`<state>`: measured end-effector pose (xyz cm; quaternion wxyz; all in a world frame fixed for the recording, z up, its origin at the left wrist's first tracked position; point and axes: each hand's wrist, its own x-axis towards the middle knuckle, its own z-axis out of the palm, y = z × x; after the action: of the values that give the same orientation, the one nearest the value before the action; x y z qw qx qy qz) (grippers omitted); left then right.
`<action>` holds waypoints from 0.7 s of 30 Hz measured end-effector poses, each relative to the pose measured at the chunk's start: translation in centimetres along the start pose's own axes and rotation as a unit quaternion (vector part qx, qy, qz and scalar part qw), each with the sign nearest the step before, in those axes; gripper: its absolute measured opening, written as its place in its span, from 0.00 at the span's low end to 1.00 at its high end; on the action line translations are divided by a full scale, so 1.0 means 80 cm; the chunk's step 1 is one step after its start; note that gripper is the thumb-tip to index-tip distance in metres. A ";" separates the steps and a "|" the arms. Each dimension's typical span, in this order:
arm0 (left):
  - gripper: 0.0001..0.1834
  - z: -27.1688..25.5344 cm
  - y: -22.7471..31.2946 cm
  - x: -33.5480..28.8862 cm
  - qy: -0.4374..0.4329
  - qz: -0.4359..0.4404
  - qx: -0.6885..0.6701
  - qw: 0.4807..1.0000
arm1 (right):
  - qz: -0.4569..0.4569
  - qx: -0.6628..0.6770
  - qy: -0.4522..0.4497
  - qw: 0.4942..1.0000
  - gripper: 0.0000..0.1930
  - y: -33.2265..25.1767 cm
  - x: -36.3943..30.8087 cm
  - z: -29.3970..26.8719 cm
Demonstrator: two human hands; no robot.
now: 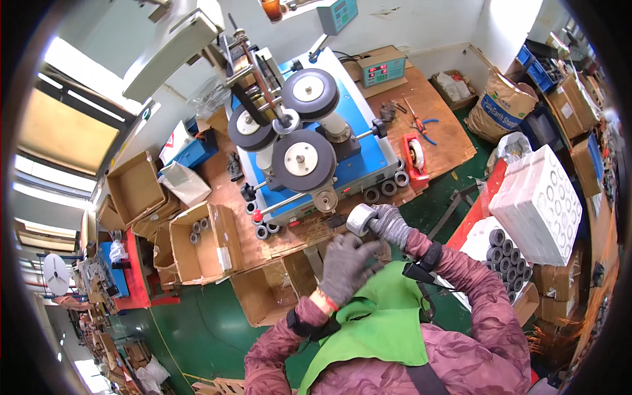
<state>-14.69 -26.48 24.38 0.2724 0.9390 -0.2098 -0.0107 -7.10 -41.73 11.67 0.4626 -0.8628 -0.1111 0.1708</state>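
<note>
My right hand [393, 226], in a grey knit glove, grips a short, thick white ring-shaped piece [361, 218] at the bench's front edge. To its left and nearer my body, my left hand [345, 266], also gloved, has its fingers apart with nothing visible in them. Just beyond both hands stands a machine with a blue bed [359, 141]. It carries three black wheels with pale hubs, the nearest wheel [304, 161] facing me. Among the wheels sits a small metallic ring [287, 122]. Several grey rings [388, 187] lie at the machine's right front corner.
More grey rings [263, 230] lie at the machine's left. A cardboard box [224, 247] holding a few rings stands left; another open box [263, 299] sits below the bench edge. Right are a red tape dispenser [416, 158], stacked rings [507, 260] and a wrapped white block [536, 204].
</note>
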 end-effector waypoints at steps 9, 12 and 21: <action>0.29 0.068 -0.045 0.025 0.099 -0.141 -0.312 0.934 | 0.145 0.395 -0.076 0.904 0.09 0.001 -0.019 -0.020; 0.26 0.112 -0.054 0.043 0.095 -0.160 -0.404 0.896 | 0.172 0.410 -0.138 0.885 0.10 -0.006 -0.025 -0.053; 0.18 0.129 -0.061 0.030 0.036 -0.320 -0.441 0.838 | 0.126 -0.148 0.164 0.967 0.13 0.227 0.032 -0.136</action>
<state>-12.02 -28.89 13.30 0.6461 0.7343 0.1392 -0.1549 0.17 -59.03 1.53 0.3167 -0.9448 0.0521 0.0661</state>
